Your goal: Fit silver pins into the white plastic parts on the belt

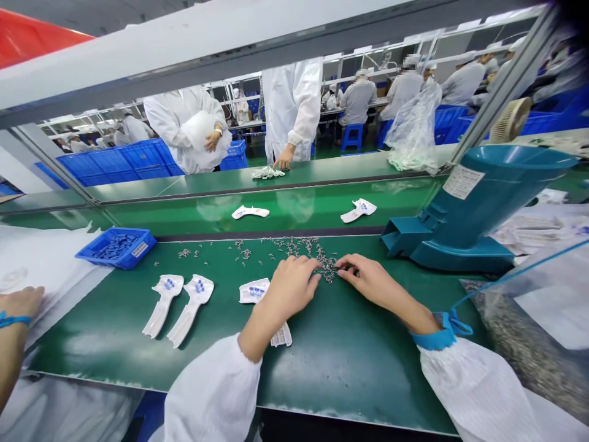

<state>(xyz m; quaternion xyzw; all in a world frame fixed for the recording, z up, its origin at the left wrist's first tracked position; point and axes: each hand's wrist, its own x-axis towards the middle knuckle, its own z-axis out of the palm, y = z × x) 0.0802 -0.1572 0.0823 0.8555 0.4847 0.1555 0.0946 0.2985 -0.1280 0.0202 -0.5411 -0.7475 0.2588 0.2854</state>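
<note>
A loose pile of small metal screws (pixel 327 267) lies on the green bench in front of me. My left hand (pixel 294 283) rests at the pile's left side, palm down, its thumb and index finger apart. At the right edge of the pile, my right hand (pixel 368 279) has its thumb and fingertips drawn together; anything between them is too small to make out. Beneath my left hand and forearm lies a white plastic shell (pixel 254 291) with blue marks, partly hidden. Two similar white shells, a left one (pixel 163 301) and a right one (pixel 192 307), lie side by side further left.
A blue tray (pixel 120 247) of small blue parts sits left, near another person's hand (pixel 21 304). The teal funnel-shaped bin (pixel 478 209) stands right, beside a clear bag of screws (pixel 524 344). Two white shells (pixel 251 212) (pixel 359 210) lie on the green strip behind. People stand opposite.
</note>
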